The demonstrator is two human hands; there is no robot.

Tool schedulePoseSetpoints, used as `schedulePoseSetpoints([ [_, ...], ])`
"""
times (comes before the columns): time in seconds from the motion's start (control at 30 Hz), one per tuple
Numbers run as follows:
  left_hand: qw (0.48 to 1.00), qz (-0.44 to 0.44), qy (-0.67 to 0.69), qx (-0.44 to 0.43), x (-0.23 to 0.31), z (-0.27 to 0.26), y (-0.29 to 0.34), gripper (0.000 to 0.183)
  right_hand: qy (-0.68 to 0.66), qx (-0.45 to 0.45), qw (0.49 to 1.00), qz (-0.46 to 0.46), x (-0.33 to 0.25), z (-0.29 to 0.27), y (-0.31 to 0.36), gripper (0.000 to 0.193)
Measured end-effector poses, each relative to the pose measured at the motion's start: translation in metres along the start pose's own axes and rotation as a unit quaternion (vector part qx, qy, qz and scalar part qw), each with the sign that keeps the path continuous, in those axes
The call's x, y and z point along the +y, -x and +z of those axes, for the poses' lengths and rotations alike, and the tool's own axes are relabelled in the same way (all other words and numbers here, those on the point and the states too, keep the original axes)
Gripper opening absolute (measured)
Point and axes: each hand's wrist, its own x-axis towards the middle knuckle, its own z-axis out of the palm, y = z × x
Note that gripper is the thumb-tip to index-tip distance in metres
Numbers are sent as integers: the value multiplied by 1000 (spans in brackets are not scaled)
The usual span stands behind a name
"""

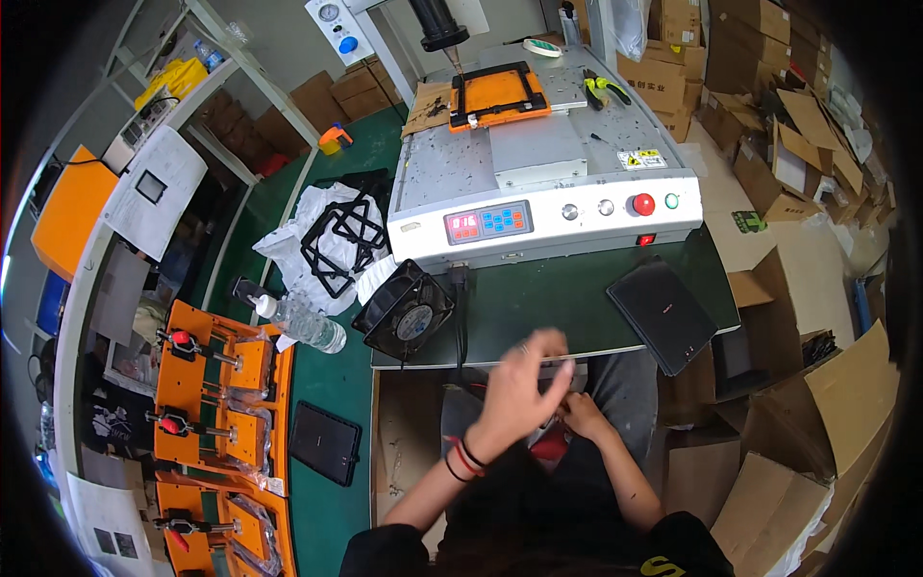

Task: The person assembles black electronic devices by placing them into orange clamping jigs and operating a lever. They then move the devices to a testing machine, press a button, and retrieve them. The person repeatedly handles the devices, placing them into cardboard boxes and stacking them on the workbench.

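My left hand (525,392) is raised over my lap, just off the front edge of the bench. Its thumb stands apart from the fingers, which are slightly blurred, and nothing shows in it. Lower, by my thighs, my right hand (584,416) has its fingers curled in; the left hand partly covers their tips, so whatever they may hold is hidden. A black fan (404,313) sits on the bench ahead and left of my left hand. On the right, a flat black panel (663,313) lies on the bench, slightly over its edge.
Ahead stands a white press machine (548,216) with an orange fixture (500,94) and green-handled pliers (606,88) on it. Left are black frames (341,245), a plastic bottle (306,325), another black panel (325,442) and orange clamp jigs (226,404). Cardboard boxes (779,481) crowd the right.
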Motion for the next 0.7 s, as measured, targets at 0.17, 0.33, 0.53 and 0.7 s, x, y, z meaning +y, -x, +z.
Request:
schedulePoseSetpoints([
  [0.17,961,99,-193,174,29,-62,-115,47,-15,8,1000,10,4,-3,2,19],
  [0.33,910,-155,-381,47,-50,-95,-282,123,18,8,1000,-14,7,2,3,20],
  [0.53,909,-149,-389,5,-116,-65,-372,119,-29,40,998,-39,6,-4,9,19],
  [0.7,866,-222,-448,15,-92,-50,-385,130,-18,87,993,-72,-18,-15,29,16],
])
